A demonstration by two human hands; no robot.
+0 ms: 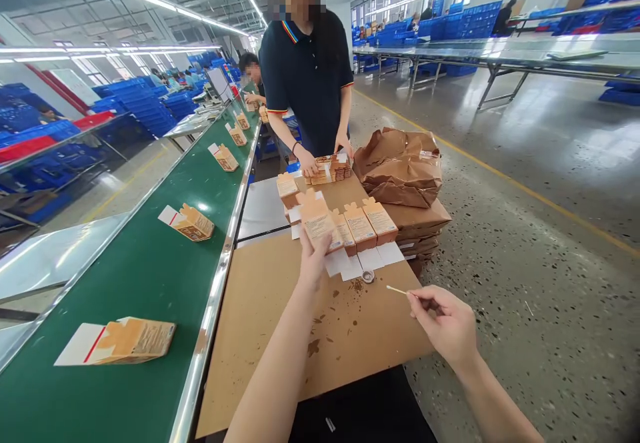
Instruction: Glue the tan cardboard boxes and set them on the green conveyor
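Note:
My left hand (314,259) is closed on an orange-and-white carton (316,221), held at the near end of a group of similar cartons. Beside it, cartons (361,228) stand in a row with white flaps (370,258) toward me. Between the thumb and fingers of my right hand (443,316) is a thin cotton swab (397,289), its white tip pointing left. A small round metal tin (368,276) sits on the brown cardboard (260,309), near dark stains and crumbs.
A green conveyor belt (125,256) with spaced cartons (193,221) runs along the left behind a metal rail. Across the table a person (310,76) handles stacked flat cartons (327,169). Brown paper packages (400,166) are piled at the right.

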